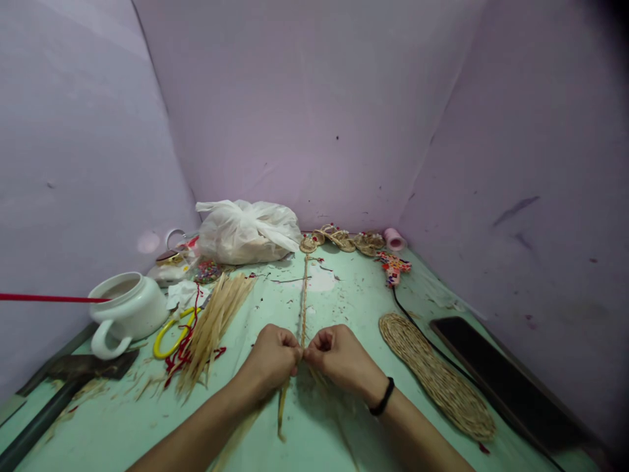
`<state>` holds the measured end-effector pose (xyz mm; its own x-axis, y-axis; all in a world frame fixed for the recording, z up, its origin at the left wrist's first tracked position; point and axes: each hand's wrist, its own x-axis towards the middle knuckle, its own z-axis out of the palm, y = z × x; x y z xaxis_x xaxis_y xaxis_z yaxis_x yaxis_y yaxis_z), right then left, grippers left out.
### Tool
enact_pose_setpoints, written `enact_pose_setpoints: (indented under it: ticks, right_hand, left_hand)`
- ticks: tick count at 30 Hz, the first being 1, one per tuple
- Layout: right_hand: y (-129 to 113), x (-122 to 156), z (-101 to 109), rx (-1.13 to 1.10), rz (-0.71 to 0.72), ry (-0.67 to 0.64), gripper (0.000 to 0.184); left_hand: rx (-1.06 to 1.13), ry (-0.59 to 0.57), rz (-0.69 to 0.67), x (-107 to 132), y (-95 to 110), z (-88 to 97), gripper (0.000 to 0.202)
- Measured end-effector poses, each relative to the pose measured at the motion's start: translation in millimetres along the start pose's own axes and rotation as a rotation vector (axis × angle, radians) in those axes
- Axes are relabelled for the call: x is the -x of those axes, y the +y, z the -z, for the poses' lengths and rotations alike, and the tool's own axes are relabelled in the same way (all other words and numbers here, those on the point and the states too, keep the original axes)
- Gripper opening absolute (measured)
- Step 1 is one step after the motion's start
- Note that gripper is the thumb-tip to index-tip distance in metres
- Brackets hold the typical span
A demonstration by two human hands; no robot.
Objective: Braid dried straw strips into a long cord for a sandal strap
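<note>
A thin braided straw cord (304, 298) runs from the middle of the table straight toward me. At its near end my left hand (278, 357) and my right hand (337, 357) meet, each pinched on the straw strands. Loose strand ends (282, 410) hang below the fingers toward the table's front. Fingertips partly hide where the braid and the strands join. A black band (383, 396) circles the right wrist. Left of the hands lies a bundle of flat dry straw (216, 328), and to the right a woven straw sole (437, 373).
Yellow-handled scissors (170, 334), red yarn (181, 354), a white pot (130, 305) and a hammer (88, 367) lie left. A tied white plastic bag (248, 233) and straw sandals (339, 237) sit by the back wall. Right are a corded glue gun (393, 267) and a dark flat slab (501, 377).
</note>
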<state>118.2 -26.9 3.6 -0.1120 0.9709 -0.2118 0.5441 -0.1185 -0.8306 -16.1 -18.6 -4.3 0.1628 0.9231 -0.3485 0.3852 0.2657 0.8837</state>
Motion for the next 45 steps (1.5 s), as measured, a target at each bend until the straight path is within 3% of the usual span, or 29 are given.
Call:
enact_pose_setpoints:
  ticks: [4, 8, 11, 15, 18, 21, 23, 28, 32, 35, 40, 45]
  right_hand:
    - [-9.0, 13.5, -5.6, 0.15, 0.097, 0.099, 0.012]
    - [-13.8, 26.8, -16.1, 0.3, 0.255, 0.187, 0.017]
    - [-12.4, 28.5, -17.5, 0.328, 0.297, 0.17, 0.018]
    - [-8.7, 17.7, -2.5, 0.122, 0.181, 0.092, 0.014]
    - [-10.2, 9.7, 9.4, -0.243, 0.025, 0.086, 0.016]
    - [-15.6, 9.4, 8.4, -0.615, -0.141, -0.126, 0.011]
    - [-17.6, 10.9, 1.6, -0.73, -0.206, -0.232, 0.007]
    - [-7.6, 4.9, -10.9, -0.554, -0.133, -0.083, 0.006]
    - [0.5, -1.8, -9.6, -0.423, -0.096, -0.04, 0.01]
    - [0.4, -1.4, -9.8, -0.488, -0.104, -0.002, 0.009]
    - [-4.1, 2.4, -11.5, -0.594, -0.185, -0.036, 0.009]
    - [-7.3, 4.7, -8.7, -0.71, -0.263, -0.115, 0.01]
  left_hand:
    - [0.114, -0.043, 0.091, 1.5, 4.0, 0.9, 0.009]
    - [0.149, -0.092, 0.067, 2.5, 8.3, 5.6, 0.012]
    - [0.167, -0.127, 0.052, 2.4, 11.6, 9.1, 0.008]
    - [0.175, -0.172, 0.022, 2.6, 14.4, 12.7, 0.005]
    - [0.168, -0.205, 0.033, 3.2, 14.8, 14.3, 0.005]
    - [0.174, -0.232, 0.028, 3.5, 14.0, 14.5, 0.006]
    - [0.188, -0.242, 0.009, 3.3, 12.9, 14.1, 0.005]
    - [0.184, -0.244, -0.018, 1.2, 10.6, 12.7, 0.003]
    - [0.063, -0.25, -0.087, -0.7, 10.2, 14.9, 0.005]
    - [-0.041, -0.297, -0.13, -0.5, 10.5, 21.4, 0.007]
    - [-0.27, -0.277, -0.049, 4.8, 12.8, 34.1, 0.013]
    - [-0.458, -0.219, -0.041, 22.7, 19.5, 24.0, 0.021]
